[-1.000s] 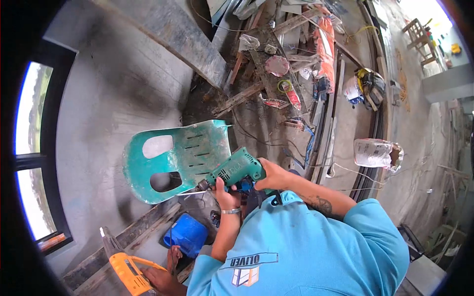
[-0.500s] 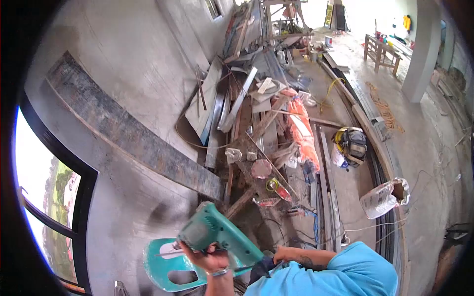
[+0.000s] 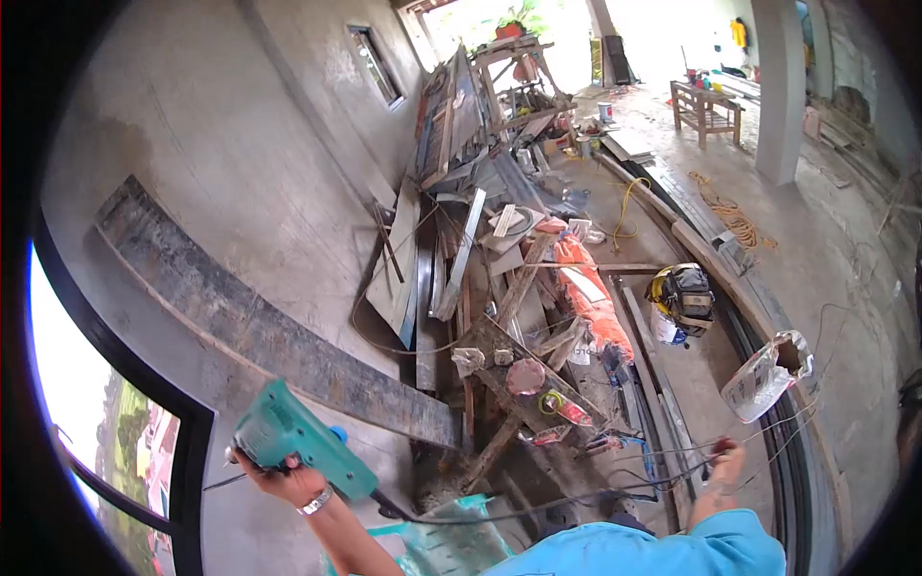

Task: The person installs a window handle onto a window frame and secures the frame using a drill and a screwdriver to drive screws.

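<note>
A green power drill (image 3: 303,444) with a thin bit is gripped by my left hand (image 3: 288,480), raised in front of the grey wall at the lower left. From the tool's end a black cable (image 3: 499,520) runs across to my right hand (image 3: 727,461), whose fingers are closed around it at the lower right. Under the cable, a green plastic piece (image 3: 456,542) shows at the bottom edge, partly hidden. Ahead of my hands a cluttered wooden stand holds a round pinkish lid (image 3: 525,377) and a yellow-green tape roll (image 3: 550,402).
A long curved board (image 3: 259,317) leans along the left wall beside a black-framed window. Scrap boards and an orange sack (image 3: 588,298) lie ahead. A backpack (image 3: 686,298), an open paper bag (image 3: 765,377) and long metal bars are on the right; a wooden table (image 3: 706,110) stands farther back.
My left hand has lifted the drill up and left, away from the green plastic piece. My right hand has moved out to the right with the cable. The view has tilted up.
</note>
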Motion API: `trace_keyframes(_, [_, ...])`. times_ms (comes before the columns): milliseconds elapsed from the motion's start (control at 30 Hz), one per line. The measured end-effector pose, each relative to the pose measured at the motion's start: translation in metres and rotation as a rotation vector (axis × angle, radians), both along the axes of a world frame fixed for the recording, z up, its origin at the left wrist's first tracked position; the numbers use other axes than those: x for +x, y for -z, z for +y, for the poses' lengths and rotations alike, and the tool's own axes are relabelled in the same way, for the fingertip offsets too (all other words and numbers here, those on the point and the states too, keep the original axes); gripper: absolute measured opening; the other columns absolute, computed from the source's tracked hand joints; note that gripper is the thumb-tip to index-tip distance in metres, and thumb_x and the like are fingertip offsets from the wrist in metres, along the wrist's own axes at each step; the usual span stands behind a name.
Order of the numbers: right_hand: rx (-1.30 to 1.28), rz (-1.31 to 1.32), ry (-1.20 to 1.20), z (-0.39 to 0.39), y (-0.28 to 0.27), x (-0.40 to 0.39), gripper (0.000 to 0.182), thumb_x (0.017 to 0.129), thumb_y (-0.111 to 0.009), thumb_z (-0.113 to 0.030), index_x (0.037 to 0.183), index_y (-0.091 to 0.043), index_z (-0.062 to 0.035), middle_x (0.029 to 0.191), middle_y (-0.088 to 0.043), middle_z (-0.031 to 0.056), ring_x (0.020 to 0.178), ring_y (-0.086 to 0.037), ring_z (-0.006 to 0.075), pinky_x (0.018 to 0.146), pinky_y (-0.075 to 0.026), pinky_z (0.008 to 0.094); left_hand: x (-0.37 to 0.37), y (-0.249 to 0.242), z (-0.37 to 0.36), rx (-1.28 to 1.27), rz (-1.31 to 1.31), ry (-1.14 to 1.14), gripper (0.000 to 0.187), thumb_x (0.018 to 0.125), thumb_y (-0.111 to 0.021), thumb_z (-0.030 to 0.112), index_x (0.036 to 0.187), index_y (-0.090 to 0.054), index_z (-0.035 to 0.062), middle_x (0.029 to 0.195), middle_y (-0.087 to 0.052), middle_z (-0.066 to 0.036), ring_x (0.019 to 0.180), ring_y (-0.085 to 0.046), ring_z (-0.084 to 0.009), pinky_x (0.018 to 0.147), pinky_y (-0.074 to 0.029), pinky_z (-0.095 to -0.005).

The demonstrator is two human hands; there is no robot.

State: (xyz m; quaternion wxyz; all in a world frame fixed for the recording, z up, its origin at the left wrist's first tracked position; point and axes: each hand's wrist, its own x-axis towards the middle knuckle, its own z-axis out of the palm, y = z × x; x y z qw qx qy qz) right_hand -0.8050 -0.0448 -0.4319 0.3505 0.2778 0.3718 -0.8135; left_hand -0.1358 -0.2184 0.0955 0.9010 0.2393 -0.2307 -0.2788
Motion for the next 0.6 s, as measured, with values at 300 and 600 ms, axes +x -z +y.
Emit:
trace_keyframes(300, [0.016, 0.258, 0.044, 0.038, -0.229, 0.041, 0.018, 0.093, -0.051, -0.022, 0.078, -0.051, -0.0126, 0.054, -0.037, -0.0063, 0.041, -0.034, 0.0065, 0.036, -0.029, 0.0208, 0.06, 0.143, -0.052, 0.333, -0.359, 0.64, 0.054, 0.09, -0.039, 0.048, 0.114, -0.057, 0.0031, 0.104, -0.063, -0.016, 0.089, -0.061, -0.032, 0.077, -0.052, -0.0467])
trace_keyframes(600, [-0.336, 0.879, -0.71, -0.018, -0.328, 0.204, 0.021, 0.084, -0.068, -0.012, 0.103, -0.066, -0.0059, 0.118, -0.059, 0.0093, 0.114, -0.052, 0.0204, 0.097, -0.039, 0.0349, -0.194, 0.236, -0.043, 0.484, -0.162, 1.866, 0.06, 0.085, -0.045, 0.05, 0.111, -0.061, -0.0008, 0.112, -0.06, -0.02, 0.119, -0.049, -0.0367, 0.102, -0.038, -0.0457])
